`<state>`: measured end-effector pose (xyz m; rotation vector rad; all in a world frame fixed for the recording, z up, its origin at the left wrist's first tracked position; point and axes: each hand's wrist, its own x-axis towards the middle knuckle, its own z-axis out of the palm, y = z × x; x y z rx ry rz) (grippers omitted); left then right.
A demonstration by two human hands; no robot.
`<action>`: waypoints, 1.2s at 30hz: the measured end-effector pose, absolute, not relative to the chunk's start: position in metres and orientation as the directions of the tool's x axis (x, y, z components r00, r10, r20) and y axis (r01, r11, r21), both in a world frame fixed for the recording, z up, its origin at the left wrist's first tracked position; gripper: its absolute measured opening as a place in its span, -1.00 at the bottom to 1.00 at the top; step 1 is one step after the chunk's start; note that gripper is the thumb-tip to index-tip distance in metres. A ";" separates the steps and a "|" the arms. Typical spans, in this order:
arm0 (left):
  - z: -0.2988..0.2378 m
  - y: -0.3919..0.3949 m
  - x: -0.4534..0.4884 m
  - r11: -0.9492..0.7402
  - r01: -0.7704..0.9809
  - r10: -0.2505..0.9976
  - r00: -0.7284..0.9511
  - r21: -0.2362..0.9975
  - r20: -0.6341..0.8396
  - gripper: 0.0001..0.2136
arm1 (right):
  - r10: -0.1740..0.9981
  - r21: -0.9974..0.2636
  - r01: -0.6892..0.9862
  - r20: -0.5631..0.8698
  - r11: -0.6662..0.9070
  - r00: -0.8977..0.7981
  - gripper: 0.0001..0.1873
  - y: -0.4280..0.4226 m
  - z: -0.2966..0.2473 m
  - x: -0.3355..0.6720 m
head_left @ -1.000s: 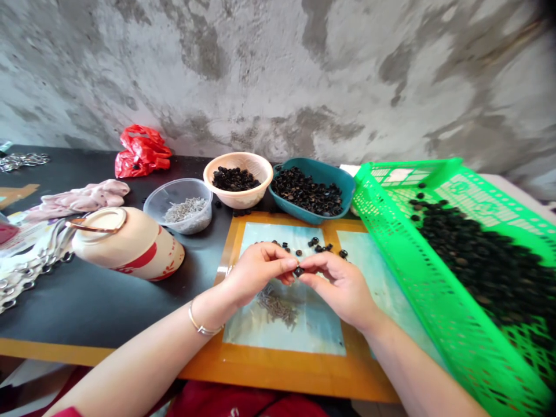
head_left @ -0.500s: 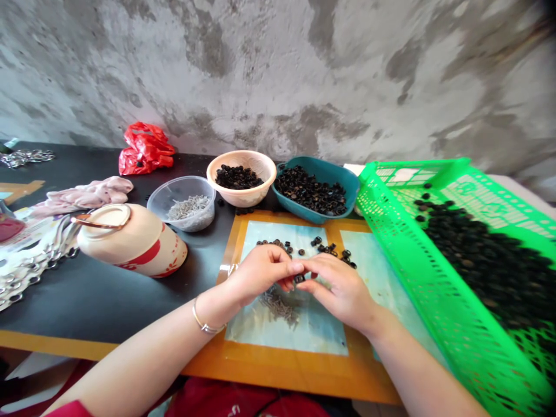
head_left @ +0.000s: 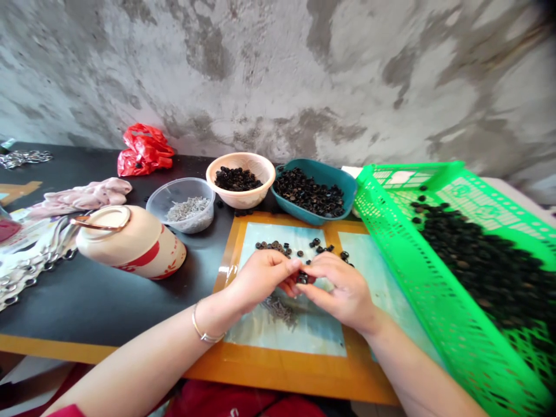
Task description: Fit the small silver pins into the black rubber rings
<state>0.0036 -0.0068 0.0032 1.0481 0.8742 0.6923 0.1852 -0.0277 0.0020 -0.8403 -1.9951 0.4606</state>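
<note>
Still lying on its side at the left, the cream jar (head_left: 130, 243) stays put, as does the clear tub (head_left: 182, 205) of grey pins behind it. Nearer the middle, the left hand (head_left: 260, 275) keeps thumb and forefinger pinched on a small black ring (head_left: 302, 279), which the right hand (head_left: 343, 289) grips from the other side, fingertips closed. Both hands now sit slightly lower than a second ago, just above the loose pins (head_left: 280, 310) on the mat (head_left: 313, 330). The same ring is evidently still being worked and is not yet set down. Rightmost, the green basket (head_left: 391, 260) holds a black heap.
</note>
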 end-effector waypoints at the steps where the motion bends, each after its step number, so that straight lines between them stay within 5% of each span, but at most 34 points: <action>1: 0.004 -0.007 0.004 0.383 -0.105 0.817 0.502 0.918 -0.284 -0.55 | 0.721 -0.613 0.379 0.598 0.693 -0.350 -0.85 -0.028 0.002 0.186; 8: 0.015 -0.013 0.001 0.247 -0.207 0.820 0.564 0.947 -0.091 -0.36 | 0.833 -0.771 0.324 0.474 0.549 -0.284 -0.92 -0.033 -0.002 0.192; 14: 0.015 -0.022 0.004 0.071 -0.090 0.879 0.476 0.993 -0.020 -0.67 | 0.878 -0.873 0.225 0.351 0.432 -0.324 -0.89 -0.039 -0.003 0.188; 27: 0.018 -0.009 -0.006 0.000 -0.068 0.885 0.464 0.998 0.032 -0.65 | 0.847 -0.838 0.213 0.427 0.502 -0.316 -0.82 -0.038 -0.010 0.186; 30: 0.023 0.010 -0.020 -0.154 0.198 0.904 0.423 0.968 0.057 -0.74 | 0.883 -0.883 0.022 0.468 0.468 -0.033 -0.79 -0.030 0.005 0.205; 33: 0.026 0.029 -0.039 -0.280 0.568 0.930 0.361 0.774 0.071 -0.82 | 0.837 -0.760 -0.377 0.397 0.530 0.377 -0.56 -0.018 0.027 0.239; 36: 0.026 0.039 -0.052 -0.302 0.737 0.915 0.402 0.605 -0.032 -0.78 | 0.872 -0.724 -0.523 0.227 0.449 0.434 -0.35 -0.009 0.036 0.256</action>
